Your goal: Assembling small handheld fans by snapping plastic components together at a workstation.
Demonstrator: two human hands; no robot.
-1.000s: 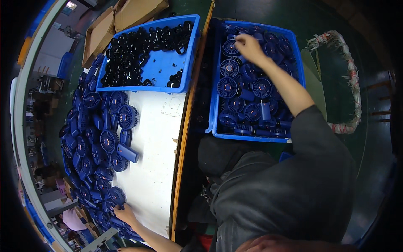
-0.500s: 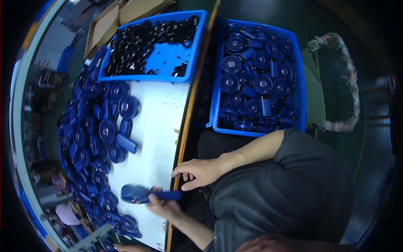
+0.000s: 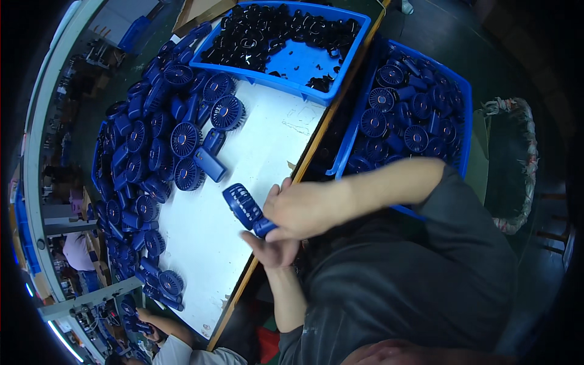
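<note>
A dark blue handheld fan (image 3: pixel 242 204) is between my hands at the table's near edge, its round grille head pointing out over the white tabletop. My right hand (image 3: pixel 307 210) lies over the handle from above, its thumb against it, and hides most of it. Below, my left hand (image 3: pixel 274 250) cups the handle, thumb stretched out; its other fingers are partly hidden. Closest to the held fan on the table is another fan's handle (image 3: pixel 210 164), at the edge of a large heap of the same blue fans (image 3: pixel 184 139).
At the top, a blue tray (image 3: pixel 292 89) of small black parts stands on the white table (image 3: pixel 201 243). Beside the table is a blue crate (image 3: pixel 467 121) full of fans. A wrapped hoop (image 3: pixel 529 164) lies farther right. Another person's hand (image 3: pixel 145 315) shows at lower left.
My right hand, earlier beside the fan at the table edge, is now on its handle. The fan has turned and come closer to my right hand. The whole view has shifted.
</note>
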